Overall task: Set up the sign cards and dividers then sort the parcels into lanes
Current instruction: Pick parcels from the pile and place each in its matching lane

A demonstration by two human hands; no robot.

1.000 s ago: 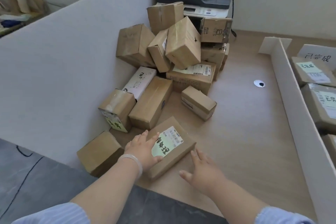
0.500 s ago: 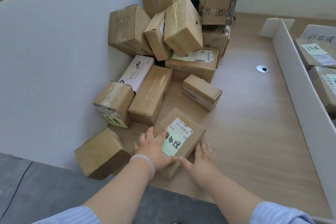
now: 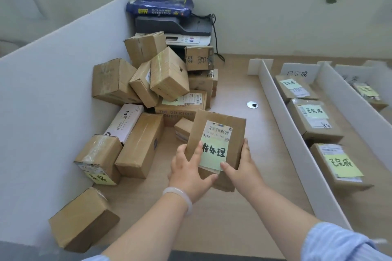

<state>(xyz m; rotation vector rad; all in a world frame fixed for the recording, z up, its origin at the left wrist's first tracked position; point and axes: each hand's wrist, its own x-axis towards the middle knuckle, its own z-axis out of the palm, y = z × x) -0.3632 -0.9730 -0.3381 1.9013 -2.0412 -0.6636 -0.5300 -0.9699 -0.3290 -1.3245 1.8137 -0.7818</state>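
Cardboard parcel (image 3: 218, 131), one, gripped by left fingers (image 3: 180, 151) and right fingers (image 3: 245, 144); perhaps thirteen piled.

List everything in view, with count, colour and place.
held parcel: one, brown, green note, over the table's middle.
piled parcels: about a dozen, brown, one white, heaped against the panel.
sorted parcels: four, brown, green notes; three in one lane, one further right.
dividers: two, white, upright, right.
sign cards: two, white, at the lanes' far ends.
panel: one, white, left.
printer: one, grey-white, far corner; blue pack on top.
table: one, light wood.
left hand: pale bracelet; grips the held parcel's left side.
right hand: grips its right side.
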